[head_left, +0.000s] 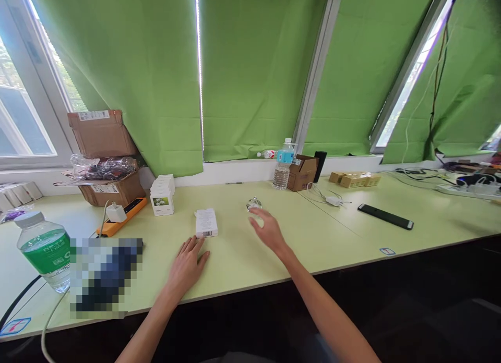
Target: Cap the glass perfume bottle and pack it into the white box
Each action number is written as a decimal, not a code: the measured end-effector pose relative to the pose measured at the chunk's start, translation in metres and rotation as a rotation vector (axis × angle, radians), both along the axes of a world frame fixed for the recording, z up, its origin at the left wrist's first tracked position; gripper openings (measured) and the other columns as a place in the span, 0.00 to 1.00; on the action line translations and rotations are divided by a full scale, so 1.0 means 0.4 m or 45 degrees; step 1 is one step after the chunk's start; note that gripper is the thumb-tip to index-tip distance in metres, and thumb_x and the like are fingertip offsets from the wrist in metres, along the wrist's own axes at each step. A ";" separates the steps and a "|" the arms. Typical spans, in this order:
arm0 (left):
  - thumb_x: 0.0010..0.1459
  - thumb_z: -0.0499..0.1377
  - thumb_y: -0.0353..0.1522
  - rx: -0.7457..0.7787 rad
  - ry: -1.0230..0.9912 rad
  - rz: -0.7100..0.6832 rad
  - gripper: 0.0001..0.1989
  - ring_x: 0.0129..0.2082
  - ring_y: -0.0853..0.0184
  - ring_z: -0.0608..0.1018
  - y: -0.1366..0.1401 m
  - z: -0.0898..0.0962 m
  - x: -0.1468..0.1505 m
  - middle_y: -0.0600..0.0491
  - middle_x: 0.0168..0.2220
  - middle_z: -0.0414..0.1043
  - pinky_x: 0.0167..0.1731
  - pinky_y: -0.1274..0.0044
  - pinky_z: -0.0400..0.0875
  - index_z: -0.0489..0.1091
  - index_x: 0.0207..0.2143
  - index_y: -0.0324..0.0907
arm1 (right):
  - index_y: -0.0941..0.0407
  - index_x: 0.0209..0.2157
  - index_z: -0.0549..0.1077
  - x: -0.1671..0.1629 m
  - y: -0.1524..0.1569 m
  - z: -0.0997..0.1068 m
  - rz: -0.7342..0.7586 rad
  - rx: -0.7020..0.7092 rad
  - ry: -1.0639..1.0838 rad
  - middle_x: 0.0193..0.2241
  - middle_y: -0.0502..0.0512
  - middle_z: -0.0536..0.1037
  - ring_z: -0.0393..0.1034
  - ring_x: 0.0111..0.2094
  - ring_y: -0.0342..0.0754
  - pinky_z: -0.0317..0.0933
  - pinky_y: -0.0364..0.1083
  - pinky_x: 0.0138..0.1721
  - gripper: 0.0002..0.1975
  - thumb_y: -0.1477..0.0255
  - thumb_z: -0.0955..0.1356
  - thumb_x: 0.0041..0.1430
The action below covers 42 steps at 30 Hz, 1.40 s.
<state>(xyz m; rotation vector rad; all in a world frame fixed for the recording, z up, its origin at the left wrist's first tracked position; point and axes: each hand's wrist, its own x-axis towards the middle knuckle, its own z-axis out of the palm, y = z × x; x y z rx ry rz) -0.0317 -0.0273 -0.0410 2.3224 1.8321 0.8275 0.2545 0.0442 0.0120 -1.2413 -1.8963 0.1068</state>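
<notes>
My left hand (188, 265) lies on the pale table with its fingers stretched out. Its fingertips are at the near edge of a small white carton (206, 221) with a barcode, which lies flat. My right hand (269, 231) is open, thumb apart from the fingers. Just beyond its fingertips is a small shiny, silvery or clear object (254, 202), partly covered by the fingers. I cannot tell whether they touch it. Farther left stands a row of white boxes (162, 202) with a green picture on the front one.
Left: a water bottle (46, 258), a blurred-out dark item (111, 277), an orange power strip (127, 217) and an open cardboard box (111, 190). Back: a large bottle (282, 170) and a brown box (302, 174). Right: a charger (334, 201) and a black phone-like slab (385, 216).
</notes>
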 end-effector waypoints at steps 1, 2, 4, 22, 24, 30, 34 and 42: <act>0.62 0.50 0.43 0.008 -0.016 -0.008 0.26 0.63 0.54 0.60 0.000 -0.001 0.000 0.47 0.62 0.59 0.60 0.61 0.54 0.59 0.60 0.46 | 0.57 0.53 0.69 0.020 0.030 0.011 -0.125 -0.047 0.011 0.53 0.60 0.72 0.64 0.55 0.55 0.55 0.55 0.57 0.20 0.64 0.62 0.62; 0.62 0.50 0.43 0.016 -0.029 -0.013 0.26 0.63 0.55 0.60 -0.001 -0.002 0.000 0.47 0.62 0.59 0.61 0.60 0.53 0.59 0.60 0.47 | 0.57 0.55 0.67 0.037 0.061 0.022 -0.251 -0.127 0.005 0.53 0.61 0.71 0.63 0.55 0.55 0.56 0.54 0.56 0.22 0.64 0.62 0.62; 0.62 0.51 0.44 0.021 -0.037 -0.016 0.27 0.63 0.55 0.59 -0.002 -0.003 0.001 0.47 0.62 0.59 0.61 0.60 0.52 0.58 0.61 0.47 | 0.60 0.58 0.63 0.064 0.119 0.038 -0.318 -0.206 -0.011 0.54 0.65 0.70 0.62 0.57 0.58 0.56 0.54 0.55 0.27 0.65 0.65 0.58; 0.62 0.49 0.44 0.036 0.056 0.003 0.25 0.61 0.54 0.61 -0.014 0.012 0.006 0.47 0.61 0.60 0.60 0.61 0.54 0.59 0.58 0.44 | 0.60 0.36 0.73 0.046 0.255 0.009 -0.144 -0.369 -0.129 0.35 0.61 0.77 0.69 0.36 0.51 0.58 0.46 0.35 0.10 0.70 0.66 0.55; 0.62 0.49 0.44 0.030 0.059 0.006 0.24 0.61 0.54 0.61 -0.015 0.014 0.006 0.47 0.61 0.60 0.59 0.61 0.55 0.60 0.58 0.44 | 0.59 0.34 0.74 0.036 0.243 0.013 -0.077 -0.364 -0.140 0.34 0.59 0.77 0.69 0.34 0.50 0.58 0.45 0.35 0.08 0.70 0.67 0.54; 0.61 0.52 0.42 0.051 -0.035 0.019 0.23 0.58 0.54 0.66 -0.014 0.014 0.004 0.45 0.59 0.61 0.55 0.62 0.61 0.61 0.57 0.46 | 0.58 0.31 0.74 0.000 0.202 0.025 0.066 -0.355 -0.168 0.31 0.56 0.77 0.68 0.34 0.49 0.57 0.44 0.35 0.07 0.68 0.68 0.51; 0.62 0.51 0.40 0.111 -0.066 0.041 0.18 0.55 0.55 0.70 -0.012 0.019 0.007 0.47 0.58 0.63 0.54 0.63 0.64 0.65 0.53 0.46 | 0.57 0.31 0.74 -0.013 0.175 0.031 0.119 -0.358 -0.169 0.29 0.54 0.76 0.67 0.33 0.48 0.56 0.43 0.34 0.08 0.68 0.69 0.51; 0.63 0.49 0.39 0.184 -0.174 0.007 0.14 0.48 0.59 0.73 -0.025 0.049 0.014 0.49 0.47 0.70 0.48 0.66 0.69 0.70 0.45 0.46 | 0.57 0.33 0.76 -0.015 0.136 0.042 0.255 -0.396 -0.116 0.32 0.52 0.77 0.65 0.31 0.46 0.55 0.43 0.32 0.12 0.64 0.70 0.48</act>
